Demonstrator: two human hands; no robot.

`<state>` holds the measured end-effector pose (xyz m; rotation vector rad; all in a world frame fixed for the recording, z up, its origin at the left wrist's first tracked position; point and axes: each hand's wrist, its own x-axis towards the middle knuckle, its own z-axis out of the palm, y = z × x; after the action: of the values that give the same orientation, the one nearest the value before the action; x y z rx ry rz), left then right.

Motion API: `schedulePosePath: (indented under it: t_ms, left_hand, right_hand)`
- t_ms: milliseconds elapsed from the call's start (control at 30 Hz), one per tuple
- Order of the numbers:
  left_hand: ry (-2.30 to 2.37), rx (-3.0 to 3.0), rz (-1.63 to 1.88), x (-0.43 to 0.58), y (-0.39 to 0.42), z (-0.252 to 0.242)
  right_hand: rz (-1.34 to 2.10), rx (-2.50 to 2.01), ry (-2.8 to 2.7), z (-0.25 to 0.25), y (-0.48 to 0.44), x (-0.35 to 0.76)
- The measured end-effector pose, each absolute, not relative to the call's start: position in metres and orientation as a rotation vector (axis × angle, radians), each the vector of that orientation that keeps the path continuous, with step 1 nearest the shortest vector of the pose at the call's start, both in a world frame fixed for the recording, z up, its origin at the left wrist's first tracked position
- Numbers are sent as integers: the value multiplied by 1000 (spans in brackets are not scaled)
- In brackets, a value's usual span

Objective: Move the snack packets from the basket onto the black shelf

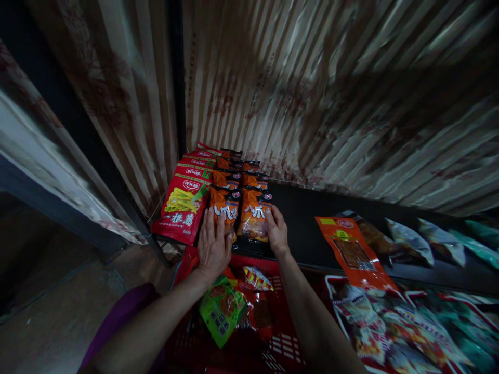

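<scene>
My left hand (213, 244) lies with stretched fingers over the lower left part of an orange and black snack bag (225, 205) in the front row. My right hand (277, 228) is closed on the right edge of a matching orange snack bag (254, 213) beside it. Both bags lean back at the head of two rows of the same kind on a black shelf (300, 213). Left of them stands a row of red snack bags (183, 208), close to my left fingers. My right fingertips are partly hidden by the bag's edge.
Below my forearms is a red basket (288, 343) holding a green packet (223, 310) and other snacks. An orange packet (346, 244) overhangs the shelf edge at right. Baskets of snack bags (366, 322) stand below it. Striped curtain (241, 78) hangs behind; a dark post (128, 208) is left.
</scene>
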<state>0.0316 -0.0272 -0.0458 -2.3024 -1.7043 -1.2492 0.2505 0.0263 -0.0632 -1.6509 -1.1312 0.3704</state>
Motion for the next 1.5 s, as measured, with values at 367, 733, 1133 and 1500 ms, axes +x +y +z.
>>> schedulePosePath:
  t_ms: [367,733,1133,1500]
  left_hand:
    - [-1718,-2268,-1213,32,-28,-46]
    - [-1727,-2298,-1226,30,-24,-45]
    - [-1761,-2307,-1247,28,-22,-45]
    - [-1811,-2306,-1262,29,-20,-44]
  right_hand:
    - [448,-1588,-1051,-56,26,249]
    - [433,-1584,-1053,-54,25,249]
    - [369,-1567,-1015,-49,21,249]
    - [-143,-1620,-1784,57,102,187]
